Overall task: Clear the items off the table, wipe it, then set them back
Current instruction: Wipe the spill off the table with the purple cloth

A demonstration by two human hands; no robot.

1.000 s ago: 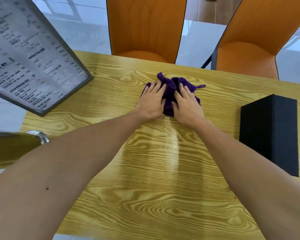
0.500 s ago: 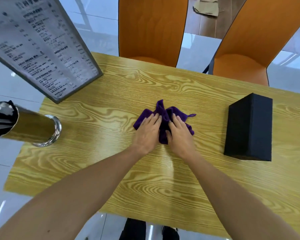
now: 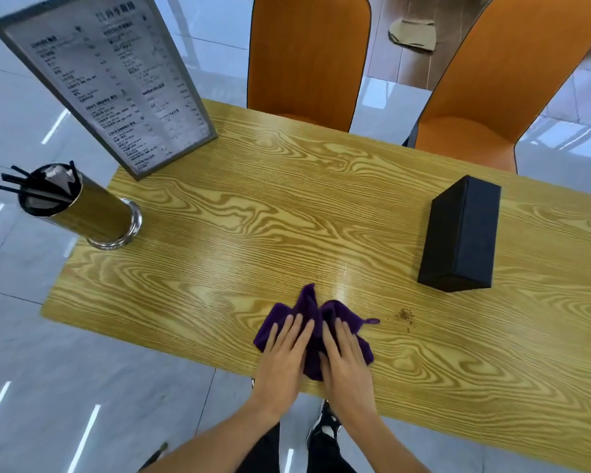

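1. The left hand [image 3: 282,353] lies flat, fingers spread and stretched forward, palm down on the left half of a bunched purple cloth [image 3: 313,327].
2. The right hand [image 3: 345,356] lies flat in the same way on the right half of the cloth, just beside the left hand, with a raised fold of cloth between the two.
3. Neither hand grips anything; both press the cloth down onto the wooden surface [image 3: 219,254] near its front edge.
4. The cloth pokes out ahead of the fingertips and to both sides of the hands; a small loop of it sticks out to the right of the right hand.
5. A scatter of brown crumbs [image 3: 406,315] lies on the surface just right of the cloth, apart from it.
6. A black box [image 3: 459,233] lies ahead and to the right of the right hand, well apart.
7. A metal cup holding black straws [image 3: 79,208] stands far ahead and left of the left hand, by the surface's left edge.
8. A framed menu [image 3: 106,76] leans at the far left corner, beyond the cup.
9. Two orange chairs [image 3: 307,56] stand past the far edge of the surface.
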